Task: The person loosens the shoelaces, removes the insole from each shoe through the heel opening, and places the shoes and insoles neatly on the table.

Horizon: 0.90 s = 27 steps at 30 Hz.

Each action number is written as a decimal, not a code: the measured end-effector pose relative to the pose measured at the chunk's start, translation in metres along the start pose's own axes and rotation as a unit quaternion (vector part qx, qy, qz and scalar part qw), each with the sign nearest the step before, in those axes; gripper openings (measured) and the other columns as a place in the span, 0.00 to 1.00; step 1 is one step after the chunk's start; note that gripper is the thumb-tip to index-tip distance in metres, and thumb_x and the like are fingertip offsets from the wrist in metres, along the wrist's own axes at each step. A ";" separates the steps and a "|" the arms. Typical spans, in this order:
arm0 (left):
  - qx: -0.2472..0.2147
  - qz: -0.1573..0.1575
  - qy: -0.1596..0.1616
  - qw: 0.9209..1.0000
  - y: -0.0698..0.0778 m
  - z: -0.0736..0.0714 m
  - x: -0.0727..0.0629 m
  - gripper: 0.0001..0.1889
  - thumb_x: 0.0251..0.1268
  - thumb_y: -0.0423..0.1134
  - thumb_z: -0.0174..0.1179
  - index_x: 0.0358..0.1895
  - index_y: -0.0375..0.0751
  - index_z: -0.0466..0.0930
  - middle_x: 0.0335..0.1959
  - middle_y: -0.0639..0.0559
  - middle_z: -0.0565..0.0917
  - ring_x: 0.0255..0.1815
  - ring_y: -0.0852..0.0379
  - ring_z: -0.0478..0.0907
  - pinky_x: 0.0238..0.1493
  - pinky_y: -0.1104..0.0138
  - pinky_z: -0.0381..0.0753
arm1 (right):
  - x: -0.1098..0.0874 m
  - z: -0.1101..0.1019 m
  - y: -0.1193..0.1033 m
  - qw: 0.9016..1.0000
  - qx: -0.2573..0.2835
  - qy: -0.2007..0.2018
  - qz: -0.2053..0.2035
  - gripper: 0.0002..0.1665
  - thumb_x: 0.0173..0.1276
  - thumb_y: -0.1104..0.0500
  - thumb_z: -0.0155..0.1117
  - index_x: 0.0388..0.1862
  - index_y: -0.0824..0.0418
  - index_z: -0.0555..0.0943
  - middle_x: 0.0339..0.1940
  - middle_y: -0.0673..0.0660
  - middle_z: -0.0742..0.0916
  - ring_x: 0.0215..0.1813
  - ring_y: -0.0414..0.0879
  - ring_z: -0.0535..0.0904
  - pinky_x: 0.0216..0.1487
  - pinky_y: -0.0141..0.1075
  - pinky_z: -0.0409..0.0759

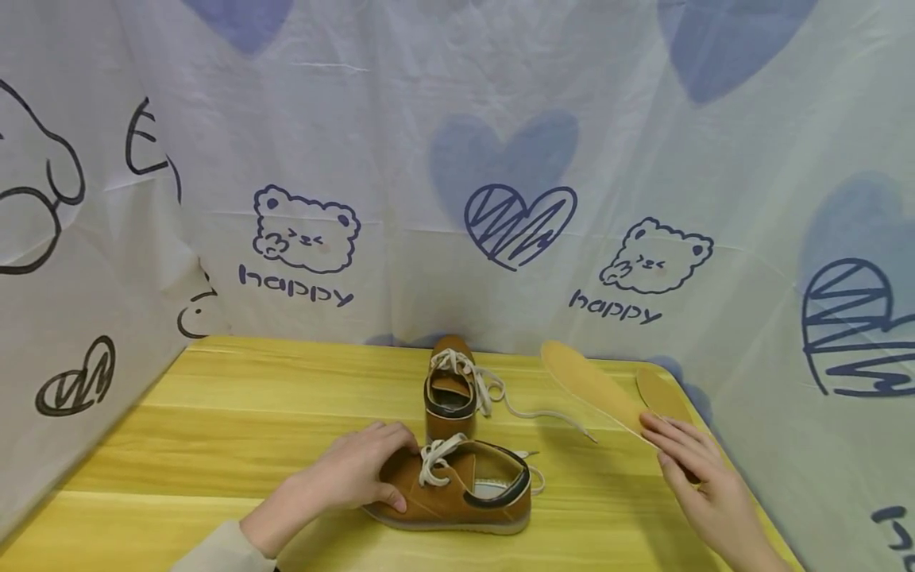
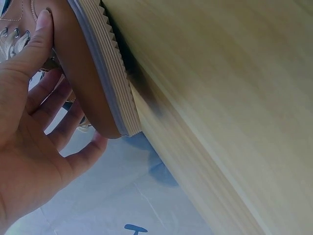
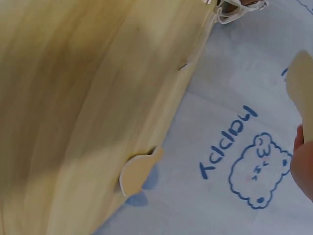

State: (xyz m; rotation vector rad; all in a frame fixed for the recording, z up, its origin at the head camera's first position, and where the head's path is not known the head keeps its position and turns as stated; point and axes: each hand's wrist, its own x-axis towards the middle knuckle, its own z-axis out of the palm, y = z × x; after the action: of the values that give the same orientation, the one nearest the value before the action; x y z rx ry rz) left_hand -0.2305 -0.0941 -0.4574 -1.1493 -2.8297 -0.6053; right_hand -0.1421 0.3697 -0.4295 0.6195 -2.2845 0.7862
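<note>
My left hand point(image 1: 350, 469) grips the toe of a brown lace-up shoe point(image 1: 450, 504), thumb on the near side and fingers over the far side. The shoe lies sole down on the table, its heel pointing right and its white laces loosely gathered. In the left wrist view the thumb presses the shoe's brown upper point(image 2: 80, 73) above the ribbed sole. My right hand point(image 1: 711, 488) pinches a tan insole point(image 1: 596, 389) at one end and holds it raised above the table, tilted up to the left. In the right wrist view, only part of the insole point(image 3: 301, 83) shows.
A matching brown shoe point(image 1: 446, 427) stands behind the gripped one, a long white lace point(image 1: 546, 414) trailing right. A second tan insole point(image 1: 658, 389) lies at the table's right back edge. White printed cloth point(image 1: 400, 159) hangs around the yellow wood-grain table point(image 1: 286, 397).
</note>
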 end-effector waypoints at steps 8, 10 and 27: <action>0.002 0.002 -0.001 1.000 0.000 0.000 0.000 0.38 0.41 0.59 0.81 0.58 0.51 0.79 0.59 0.58 0.82 0.59 0.51 0.78 0.53 0.47 0.83 | 0.012 0.026 0.032 0.992 -0.068 0.086 0.058 0.21 0.73 0.74 0.61 0.62 0.68 0.84 0.67 0.66 0.83 0.75 0.43 0.67 0.57 0.10 0.63; 0.001 0.001 -0.002 1.000 0.000 0.000 0.000 0.38 0.41 0.60 0.81 0.58 0.51 0.79 0.59 0.58 0.82 0.59 0.51 0.78 0.53 0.47 0.83 | 0.014 0.032 0.042 0.990 -0.079 0.089 0.074 0.19 0.74 0.73 0.61 0.62 0.70 0.84 0.66 0.68 0.83 0.74 0.54 0.69 0.64 0.15 0.62; 0.001 -0.001 -0.005 1.000 0.000 0.000 0.000 0.37 0.42 0.59 0.81 0.58 0.51 0.79 0.59 0.58 0.82 0.58 0.52 0.78 0.52 0.48 0.83 | 0.014 0.066 0.086 0.980 -0.130 0.010 0.152 0.12 0.70 0.76 0.59 0.49 0.82 0.84 0.57 0.81 0.82 0.59 0.81 0.73 0.60 0.67 0.68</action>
State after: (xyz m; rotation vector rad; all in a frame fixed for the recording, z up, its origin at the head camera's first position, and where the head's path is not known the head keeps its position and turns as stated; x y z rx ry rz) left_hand -0.2308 -0.0941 -0.4576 -1.1533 -2.8383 -0.5993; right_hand -0.2302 0.3839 -0.4925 0.1424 -2.4407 0.6103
